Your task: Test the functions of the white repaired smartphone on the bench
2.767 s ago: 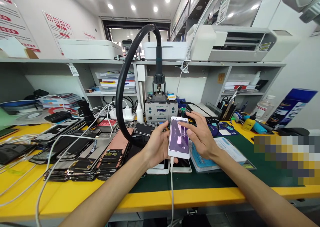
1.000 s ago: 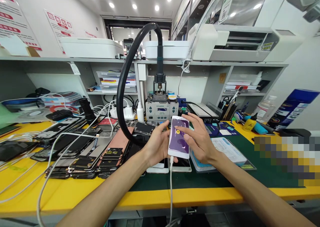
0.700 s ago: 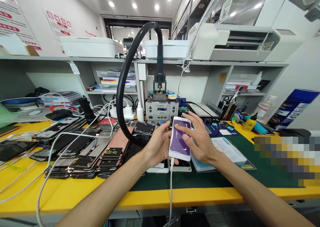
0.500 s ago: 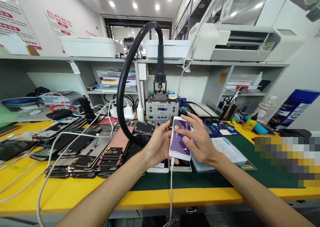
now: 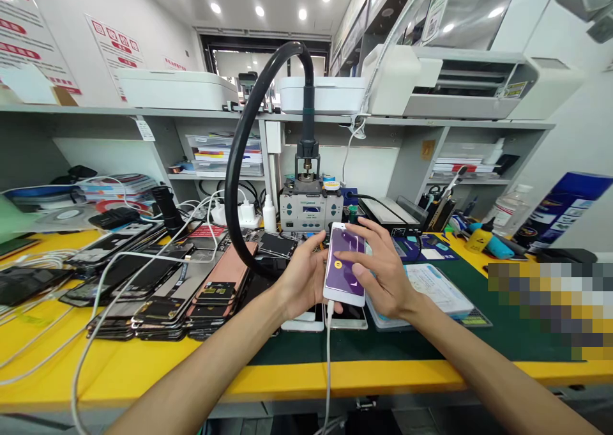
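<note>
My left hand point(image 5: 299, 282) grips a white smartphone point(image 5: 343, 282) upright above the green mat point(image 5: 431, 336). Its screen glows purple with a small yellow dot. A white cable point(image 5: 328, 365) hangs from the phone's bottom edge down past the bench front. My right hand point(image 5: 383, 269) hovers over the screen with fingers spread, the index finger and thumb touching the glass. Two more white phones point(image 5: 347, 318) lie flat on the mat right under the held one.
A heap of phone screens and back panels point(image 5: 163, 282) covers the yellow bench at left, crossed by white cables. A grey soldering station point(image 5: 310, 210) with a looping black hose point(image 5: 239, 154) stands behind the hands. Tools and bottles point(image 5: 474, 234) sit at right, printers on the shelf above.
The picture on the screen has shifted and the yellow dot sits lower. My right fingers have slid slightly over the glass. My left hand keeps the phone in the same place.
</note>
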A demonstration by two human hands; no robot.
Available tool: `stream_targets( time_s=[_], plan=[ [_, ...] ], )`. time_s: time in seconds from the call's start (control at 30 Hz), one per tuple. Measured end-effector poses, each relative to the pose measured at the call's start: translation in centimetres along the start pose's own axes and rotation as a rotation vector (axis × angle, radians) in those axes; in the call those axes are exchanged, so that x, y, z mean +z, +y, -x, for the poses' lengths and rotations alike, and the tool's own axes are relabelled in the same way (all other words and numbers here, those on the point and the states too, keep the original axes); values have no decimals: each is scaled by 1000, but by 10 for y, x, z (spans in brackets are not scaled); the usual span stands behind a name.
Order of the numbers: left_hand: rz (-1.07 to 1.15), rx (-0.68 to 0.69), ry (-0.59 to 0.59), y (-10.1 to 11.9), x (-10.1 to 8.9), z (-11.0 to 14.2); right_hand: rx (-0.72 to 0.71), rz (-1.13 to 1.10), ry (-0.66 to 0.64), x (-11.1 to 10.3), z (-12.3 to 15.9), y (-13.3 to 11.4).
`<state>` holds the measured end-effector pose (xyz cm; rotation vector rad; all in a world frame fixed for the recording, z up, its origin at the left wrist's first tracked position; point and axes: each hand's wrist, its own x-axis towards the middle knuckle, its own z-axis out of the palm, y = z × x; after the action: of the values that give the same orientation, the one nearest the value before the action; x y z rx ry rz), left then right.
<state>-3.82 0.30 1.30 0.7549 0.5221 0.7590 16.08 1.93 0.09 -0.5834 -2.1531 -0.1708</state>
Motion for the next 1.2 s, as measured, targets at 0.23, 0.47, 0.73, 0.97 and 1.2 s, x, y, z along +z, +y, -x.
stream_targets(
  time_s=[0.23,0.47,0.73,0.97,1.2],
  plan=[
    [-17,-30,0,-1,1,0,77,104,-55,2,-3,3],
    [-5,-38,9,-1,3,0,46,77,-75,1,-3,0],
    [9,-23,9,2,0,1,-62,-51,-57,1,-2,-8],
    [28,1,16,2,-4,-1,-117,-99,-81,0,-1,-17],
    [45,-2,75,4,1,1,-153,-140,-81,2,1,-20]
  ],
)
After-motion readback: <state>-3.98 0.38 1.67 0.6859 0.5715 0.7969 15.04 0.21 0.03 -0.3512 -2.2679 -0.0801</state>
